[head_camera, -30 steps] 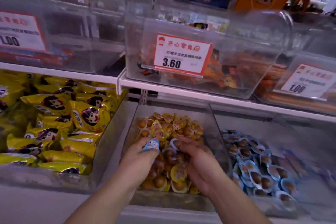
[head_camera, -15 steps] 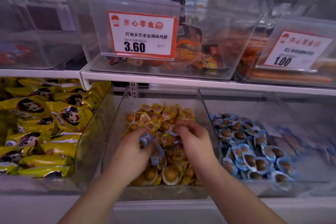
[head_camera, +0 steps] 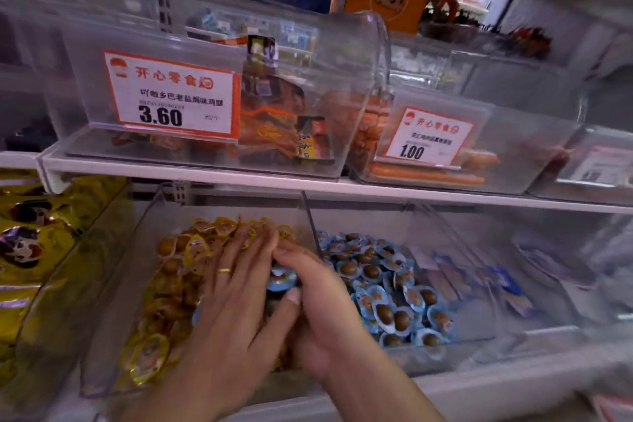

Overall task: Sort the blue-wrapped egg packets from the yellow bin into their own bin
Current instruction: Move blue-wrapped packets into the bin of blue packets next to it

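A clear bin (head_camera: 113,312) on the lower shelf holds a heap of yellow-wrapped egg packets (head_camera: 178,250). Both my hands are inside it. My left hand (head_camera: 233,298), a ring on one finger, lies flat on the heap with its fingers spread and straight. My right hand (head_camera: 322,315) curls its fingers over a blue-wrapped egg packet (head_camera: 281,280), which sits between those fingers and my left thumb. A sliver of blue (head_camera: 196,313) peeks out beside my left palm. The neighbouring clear bin (head_camera: 445,229) to the right is filled with blue-wrapped egg packets (head_camera: 387,288).
Yellow snack bags (head_camera: 30,250) fill the bin to the left. The white shelf edge (head_camera: 376,190) overhangs the bins, carrying clear boxes with price cards 3.60 (head_camera: 171,96) and 1.00 (head_camera: 428,137). Further right is a bin with flat blue-and-white packets (head_camera: 507,284).
My left hand has flattened onto the yellow heap and no longer pinches a blue packet. My right hand has closed over a blue packet beside it. The view has tilted up and shifted right.
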